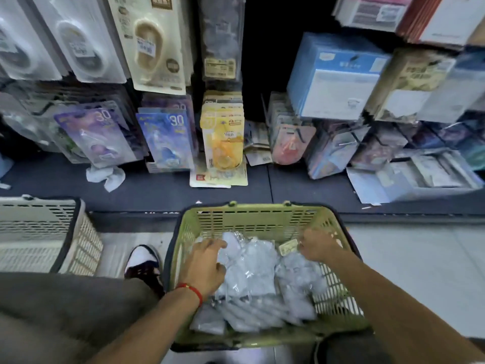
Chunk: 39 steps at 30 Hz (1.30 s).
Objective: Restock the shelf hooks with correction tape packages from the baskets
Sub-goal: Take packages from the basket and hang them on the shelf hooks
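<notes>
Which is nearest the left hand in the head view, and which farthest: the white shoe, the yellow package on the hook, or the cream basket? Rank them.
From the left hand:
1. White shoe, just left on the floor.
2. Cream basket, far left.
3. Yellow package, up on the shelf hook.

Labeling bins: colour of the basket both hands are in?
Light green basket, head view.

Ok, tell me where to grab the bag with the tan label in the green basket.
Pinch the bag with the tan label at its upper edge beside the label, coming from above with the right hand next to it. It lies flat against the green basket wall, so its sides look harder to reach.
</notes>
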Motion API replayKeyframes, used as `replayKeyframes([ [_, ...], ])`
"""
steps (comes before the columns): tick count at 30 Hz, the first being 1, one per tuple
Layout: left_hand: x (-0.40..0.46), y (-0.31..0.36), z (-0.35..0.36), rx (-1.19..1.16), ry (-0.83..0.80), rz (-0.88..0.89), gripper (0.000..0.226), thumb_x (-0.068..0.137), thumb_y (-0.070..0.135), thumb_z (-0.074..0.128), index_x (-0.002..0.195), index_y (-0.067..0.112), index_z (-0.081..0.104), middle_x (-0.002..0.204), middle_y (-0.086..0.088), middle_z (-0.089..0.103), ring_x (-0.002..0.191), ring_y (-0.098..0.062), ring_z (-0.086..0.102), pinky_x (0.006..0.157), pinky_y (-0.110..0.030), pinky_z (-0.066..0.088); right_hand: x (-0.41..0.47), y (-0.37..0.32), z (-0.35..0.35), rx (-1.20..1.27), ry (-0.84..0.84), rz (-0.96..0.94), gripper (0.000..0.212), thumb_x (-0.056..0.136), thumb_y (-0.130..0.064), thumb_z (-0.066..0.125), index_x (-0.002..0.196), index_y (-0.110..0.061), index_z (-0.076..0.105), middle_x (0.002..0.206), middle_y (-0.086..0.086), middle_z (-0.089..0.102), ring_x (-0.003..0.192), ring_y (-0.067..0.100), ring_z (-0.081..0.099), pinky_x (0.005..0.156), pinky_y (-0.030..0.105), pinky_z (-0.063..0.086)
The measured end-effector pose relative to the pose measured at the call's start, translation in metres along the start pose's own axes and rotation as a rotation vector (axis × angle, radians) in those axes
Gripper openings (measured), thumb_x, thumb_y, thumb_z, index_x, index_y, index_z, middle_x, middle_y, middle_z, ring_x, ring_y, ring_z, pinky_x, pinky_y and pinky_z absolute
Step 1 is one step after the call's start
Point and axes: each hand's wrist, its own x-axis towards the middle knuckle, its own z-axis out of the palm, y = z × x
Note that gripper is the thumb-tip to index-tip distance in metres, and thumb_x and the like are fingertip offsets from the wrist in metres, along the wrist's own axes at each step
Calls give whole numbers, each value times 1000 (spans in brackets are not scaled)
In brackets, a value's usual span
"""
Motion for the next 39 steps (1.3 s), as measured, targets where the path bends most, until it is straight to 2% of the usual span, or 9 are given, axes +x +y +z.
replayKeyframes([
  [3, -11, -4, 34, -68, -55, -71, 51, 92, 5, 64, 140, 22, 60, 147, -3, 57, 138, -24, 49, 116, -29, 37, 1, 5, 77, 13, -111, 109, 61, 106, -36, 50, 150, 3, 38, 154, 26, 41, 141, 37, 45, 112, 41, 41],
  [5, -12, 0, 44, -129, -55, -115, 50, 92, 2, 64, 138, 20, 62, 144, -6, 59, 133, -26, 54, 112, -29, 41, -2, -5, 112, -6, -16, 191, 72, 104, -40, 52, 158, 1, 25, 159, 23, 30, 147, 37, 33, 117, 46, 36],
  [9, -17, 7, 57, -172, -68, -156, 48, 93, 1, 63, 137, 20, 61, 143, -6, 58, 130, -25, 56, 107, -27, 42, 0, -21, 125, 107, 146, 260, 75, 101, -38, 60, 159, -8, 24, 153, 15, 35, 140, 31, 36, 110, 49, 40],
  [13, -22, 14, 64, -179, -83, -152, 46, 94, 3, 62, 136, 22, 60, 142, -5, 57, 128, -24, 56, 104, -28, 43, 7, -18, 125, 275, 140, 250, 90, 91, -39, 78, 157, -13, 23, 150, 18, 30, 138, 34, 35, 106, 42, 47],
  [17, -27, 20, 67, -187, -95, -142, 45, 96, 4, 62, 136, 24, 59, 142, -3, 57, 124, -19, 56, 97, -19, 37, 11, -7, 127, 498, 65, 333, 101, 85, -35, 84, 157, -9, 17, 141, 24, 50, 132, 40, 53, 108, 42, 49],
  [22, -34, 26, 66, -224, -105, -140, 44, 98, 5, 60, 137, 25, 58, 143, -5, 56, 127, -22, 56, 96, -21, 38, 15, -1, 128, 641, 7, 345, 92, 90, -23, 80, 158, -1, 22, 148, 25, 42, 134, 40, 52, 107, 44, 51],
  [29, -36, 32, 59, -284, -80, -153, 45, 97, 4, 60, 137, 24, 59, 136, -3, 61, 118, -18, 57, 95, -23, 44, 10, 14, 121, 878, 163, 303, 69, 85, 4, 76, 142, -9, 39, 112, 15, 62, 94, 28, 61, 63, 27, 47],
  [34, -28, 39, 56, -393, -57, -178, 40, 97, 3, 62, 133, 22, 61, 126, -3, 62, 113, -18, 58, 89, -20, 41, -6, 26, 93, 1120, 155, 239, 69, 80, 3, 83, 136, -15, 49, 125, 11, 58, 111, 30, 61, 90, 38, 53],
  [39, -15, 48, 46, -509, -16, -150, 44, 95, 5, 68, 136, 19, 59, 126, -3, 60, 121, -27, 60, 91, -26, 45, -27, 38, 48, 1123, 120, 93, 51, 78, 5, 83, 115, -21, 59, 105, -9, 63, 87, 3, 64, 68, 23, 54],
])
